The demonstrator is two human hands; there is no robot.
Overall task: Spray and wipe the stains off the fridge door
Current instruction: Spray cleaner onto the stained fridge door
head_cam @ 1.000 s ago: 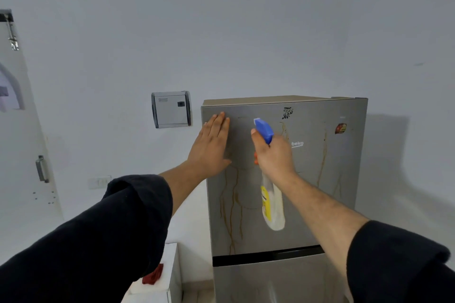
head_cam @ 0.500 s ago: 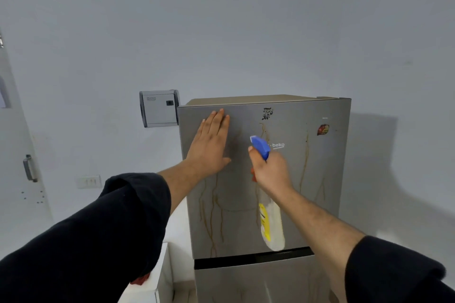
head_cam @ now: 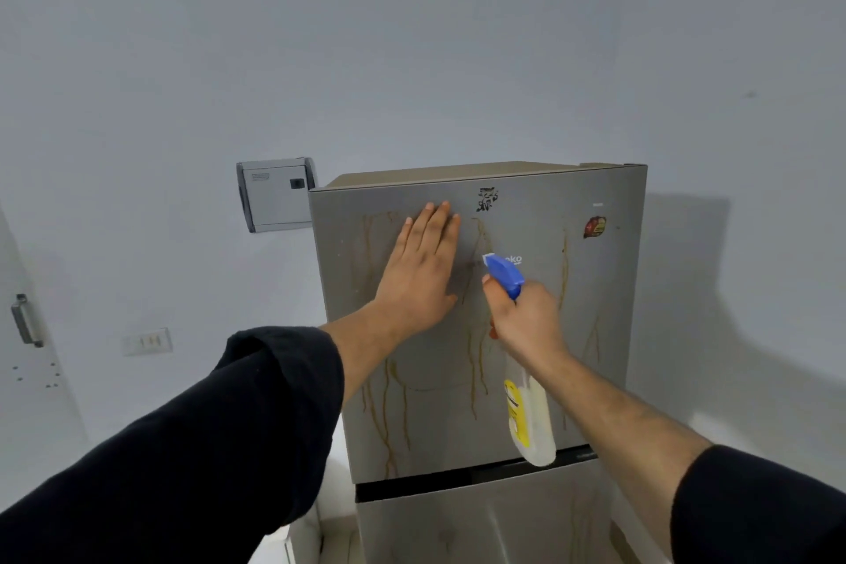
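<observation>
The grey fridge door [head_cam: 609, 289] fills the middle of the view and carries brown drip stains [head_cam: 387, 417] down its left, centre and right. My left hand [head_cam: 421, 275] lies flat on the upper door with straight fingers. My right hand [head_cam: 526, 316] grips the neck of a spray bottle [head_cam: 531, 421], white with a yellow label. Its blue nozzle [head_cam: 503, 272] points at the door, just below the brand lettering.
A grey electrical box [head_cam: 274, 195] hangs on the wall left of the fridge. A wall socket [head_cam: 146, 341] and a door with a metal handle [head_cam: 25, 321] are further left. A lower fridge door [head_cam: 458, 527] sits below a dark gap. Two stickers [head_cam: 595, 227] mark the upper door.
The view has shifted so the fridge sits more to the left and the hands more central. My right hand with the bottle has dropped a little lower on the door. The left hand stays flat.
</observation>
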